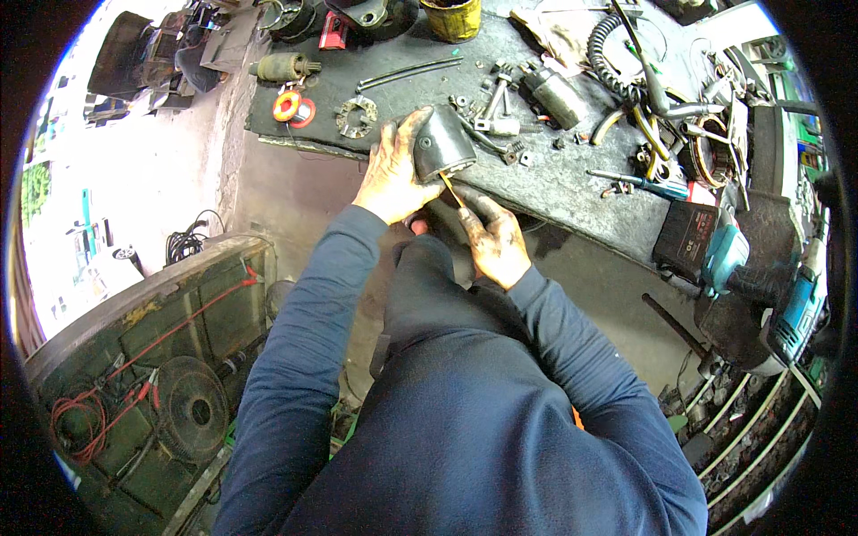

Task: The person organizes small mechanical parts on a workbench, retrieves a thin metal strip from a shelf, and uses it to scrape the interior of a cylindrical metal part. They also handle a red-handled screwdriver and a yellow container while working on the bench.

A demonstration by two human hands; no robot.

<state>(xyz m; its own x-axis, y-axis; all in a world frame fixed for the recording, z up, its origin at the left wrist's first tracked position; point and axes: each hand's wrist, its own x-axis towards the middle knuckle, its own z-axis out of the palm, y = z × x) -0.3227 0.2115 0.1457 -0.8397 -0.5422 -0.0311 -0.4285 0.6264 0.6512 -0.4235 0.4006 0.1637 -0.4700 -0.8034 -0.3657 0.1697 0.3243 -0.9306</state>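
My left hand (390, 177) is wrapped round a dark metal cylinder housing (441, 141), tilted at the bench's near edge with its lower end turned toward me. In my right hand (498, 243) is a thin yellowish-brown stick (453, 190), pinched between the fingers. Its upper tip meets the lower rim of the housing; whether it reaches inside cannot be made out. Left of the housing lies a notched metal ring (357, 117). An orange-rimmed wire spool (287, 105) rests beyond my left hand. A metal cylinder (553, 94) lies on the bench to the right.
On the dark workbench (572, 195) are a yellow pot (453, 20), a coiled black cable (608, 49), a blue-handled screwdriver (657, 187) and many loose parts. Teal power tools (726, 250) stand at right. A wooden-edged bin (134, 313) with red cables is at lower left.
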